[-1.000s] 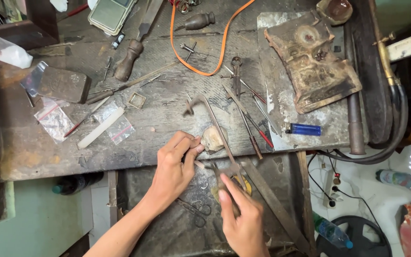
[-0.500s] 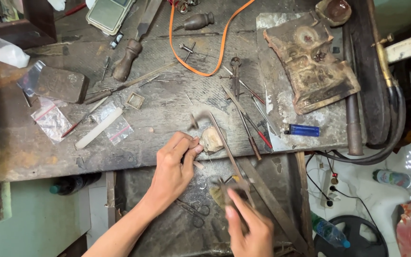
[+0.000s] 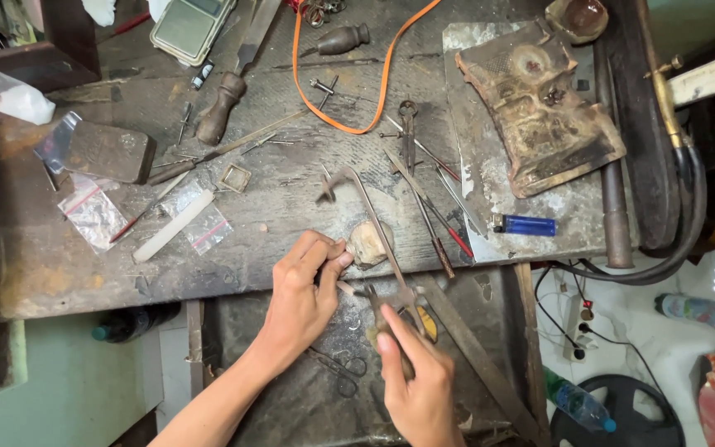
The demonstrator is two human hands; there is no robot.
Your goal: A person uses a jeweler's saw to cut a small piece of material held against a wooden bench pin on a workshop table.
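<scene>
Jeweller's saw frame of thin dark metal (image 3: 382, 240) lies slanting across the near edge of the tabletop (image 3: 291, 199), its handle gripped by the fingers of my right hand (image 3: 415, 372); I judge it light, stiff, its blade fragile, best held by that handle. My left hand (image 3: 304, 285) pinches something small, too tiny to tell, against the pale worn bench peg (image 3: 367, 242). I count one saw frame, one peg, one blue lighter (image 3: 523, 225).
</scene>
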